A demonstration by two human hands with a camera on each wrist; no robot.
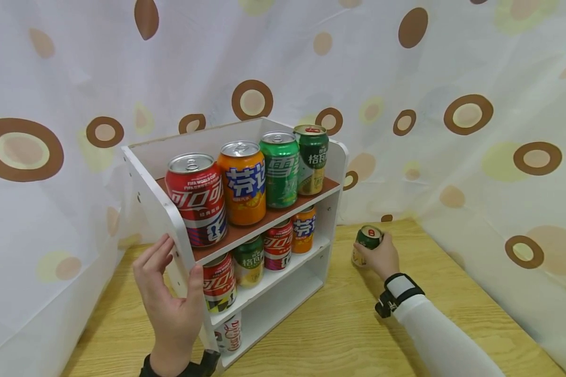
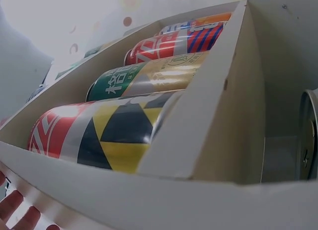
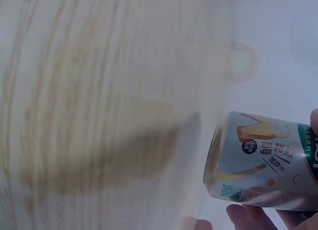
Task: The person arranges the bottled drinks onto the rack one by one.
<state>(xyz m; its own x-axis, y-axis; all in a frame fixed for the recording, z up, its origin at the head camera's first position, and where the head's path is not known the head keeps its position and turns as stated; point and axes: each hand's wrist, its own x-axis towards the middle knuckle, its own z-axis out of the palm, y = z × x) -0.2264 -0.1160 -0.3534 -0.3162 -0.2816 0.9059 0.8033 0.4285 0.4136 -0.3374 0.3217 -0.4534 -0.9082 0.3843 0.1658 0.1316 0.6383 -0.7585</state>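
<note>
My right hand [image 1: 383, 257] grips a green and gold drink can [image 1: 369, 238] by its upper part, out to the right of the shelf. In the right wrist view the can's pale printed side [image 3: 263, 160] shows, with fingertips along its edge. My left hand [image 1: 170, 298] rests at the left side panel of the white shelf [image 1: 158, 193], fingers extended along the outside and thumb by the front edge. On the top level stand a red cola can [image 1: 197, 204], an orange can [image 1: 241, 183], a bright green can [image 1: 280, 170] and a dark green can [image 1: 313, 159].
The middle level carries red cola cans [image 1: 219, 283], a green and gold can [image 1: 249, 262] and an orange can [image 1: 304, 230]. A white and red can [image 1: 228, 333] stands at the bottom level's left end. Behind the wooden table [image 1: 358, 324] hangs a patterned curtain [image 1: 292, 57].
</note>
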